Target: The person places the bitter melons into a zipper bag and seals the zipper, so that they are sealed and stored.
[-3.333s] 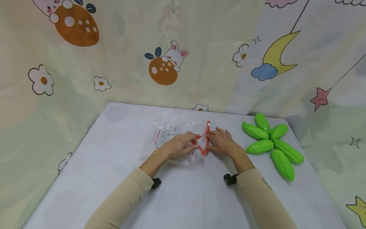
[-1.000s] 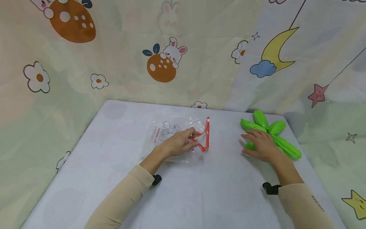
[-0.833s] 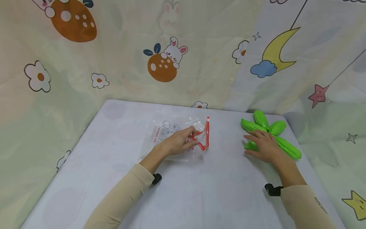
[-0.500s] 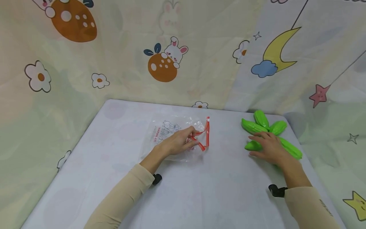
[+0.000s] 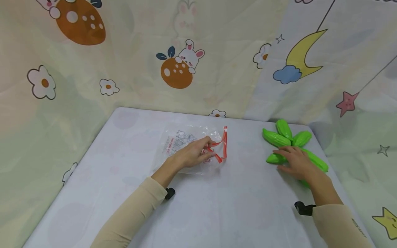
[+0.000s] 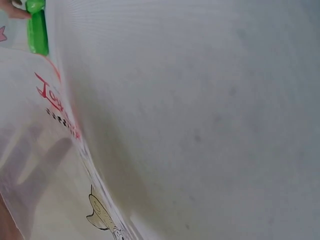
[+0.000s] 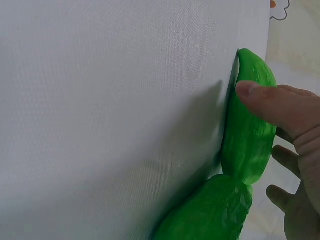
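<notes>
A clear plastic bag [image 5: 172, 146] with printed drawings and a red-edged mouth [image 5: 225, 146] lies flat mid-table. My left hand [image 5: 193, 154] pinches the upper layer at that mouth, between thumb and fingers. Seen from the left wrist, the printed bag film [image 6: 55, 170] rises along the left side. At right, several glossy green cucumber-like vegetables [image 5: 277, 138] lie fanned out from a shared middle. Over them reaches my right hand [image 5: 296, 161], partly hiding some. In the right wrist view its thumb [image 7: 270, 102] overlaps one green vegetable [image 7: 247, 140], with the other fingers spread apart behind.
A white-covered table [image 5: 124, 193] stands against a cartoon-printed cloth backdrop [image 5: 133, 62]. The vegetables lie near its right and back edges. A second green vegetable [image 7: 210, 212] touches the first, end to end. Black wrist cameras [image 5: 304, 208] sit at the cuffs.
My right hand has left the bag's red edge and moved right to the vegetables, then drifted slightly further right and nearer. My left hand keeps its pinch on the bag.
</notes>
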A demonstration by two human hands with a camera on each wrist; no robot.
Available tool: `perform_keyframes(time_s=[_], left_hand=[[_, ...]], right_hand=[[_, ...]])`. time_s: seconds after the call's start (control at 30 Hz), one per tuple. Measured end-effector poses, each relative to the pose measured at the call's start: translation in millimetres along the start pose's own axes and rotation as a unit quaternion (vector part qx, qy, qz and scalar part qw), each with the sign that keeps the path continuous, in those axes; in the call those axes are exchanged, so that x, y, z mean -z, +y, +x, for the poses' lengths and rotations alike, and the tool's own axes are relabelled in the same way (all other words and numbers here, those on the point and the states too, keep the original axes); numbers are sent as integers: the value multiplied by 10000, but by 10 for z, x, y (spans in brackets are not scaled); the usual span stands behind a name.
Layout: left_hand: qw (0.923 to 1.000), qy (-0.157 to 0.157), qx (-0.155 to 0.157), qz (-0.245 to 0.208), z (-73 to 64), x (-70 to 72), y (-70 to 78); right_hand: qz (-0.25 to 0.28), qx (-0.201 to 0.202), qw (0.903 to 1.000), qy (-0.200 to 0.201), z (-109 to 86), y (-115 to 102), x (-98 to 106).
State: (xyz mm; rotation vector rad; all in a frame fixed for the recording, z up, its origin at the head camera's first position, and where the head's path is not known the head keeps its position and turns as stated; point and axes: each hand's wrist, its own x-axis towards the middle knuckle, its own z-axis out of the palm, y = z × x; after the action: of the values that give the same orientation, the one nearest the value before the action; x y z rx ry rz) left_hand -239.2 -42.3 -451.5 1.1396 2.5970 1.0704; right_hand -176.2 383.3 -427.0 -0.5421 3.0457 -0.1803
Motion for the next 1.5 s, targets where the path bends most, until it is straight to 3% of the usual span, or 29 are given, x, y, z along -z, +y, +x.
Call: perform_keyframes(time_s=[0.63,0.77,1.0,1.23,1.5], left_hand=[[9999,-16,31,-135,-30,5,-7],[9997,-38,64,-214,-37,2,-9],[9999,-18,50,-154,-35,10,-4],[10000,-11,32,27,-27,26,7],[9999,-23,41,-108,-32,38,1]], right_hand=[[95,252,9995,190,-17,7,-66],[137,365,9982,452,-9,10,-86],[279,845,9877,1283,22,53,-139],[511,916,9827,1529,65,-7,-124],[725,823,9782,1763,121,-88,-115]])
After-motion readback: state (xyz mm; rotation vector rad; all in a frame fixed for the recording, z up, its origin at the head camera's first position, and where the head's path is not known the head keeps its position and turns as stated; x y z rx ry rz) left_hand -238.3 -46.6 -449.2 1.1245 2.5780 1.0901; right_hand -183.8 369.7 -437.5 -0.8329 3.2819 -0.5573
